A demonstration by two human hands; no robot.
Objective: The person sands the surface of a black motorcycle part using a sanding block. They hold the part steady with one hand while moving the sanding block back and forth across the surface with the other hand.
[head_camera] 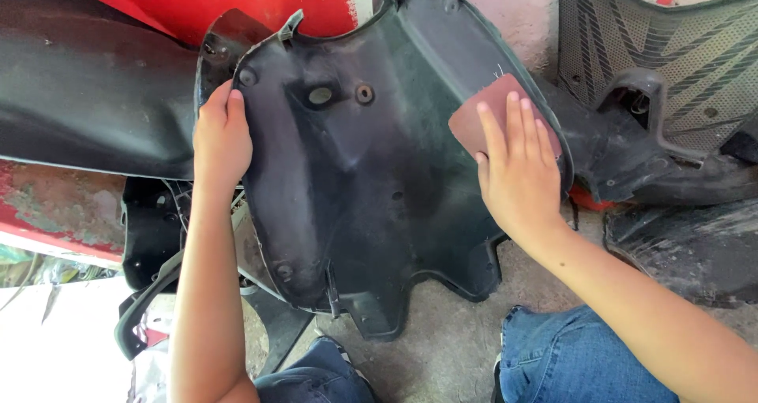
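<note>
A large dark plastic scooter body panel [363, 166] stands on edge in front of me, its inner side with holes and bosses facing me. My left hand [221, 138] grips the panel's left edge near the top. My right hand [517, 170] lies flat, fingers together, pressing a reddish-brown sheet of sandpaper [482, 115] against the panel's upper right part. The sandpaper sticks out above and to the left of my fingers.
Other dark plastic panels lie around: a long one [87, 95] at left, a ribbed footboard [671, 48] at upper right, another [687, 245] at right. Red parts [213, 0] sit behind. The concrete floor [458, 340] and my jeans-clad knees [568, 363] are below.
</note>
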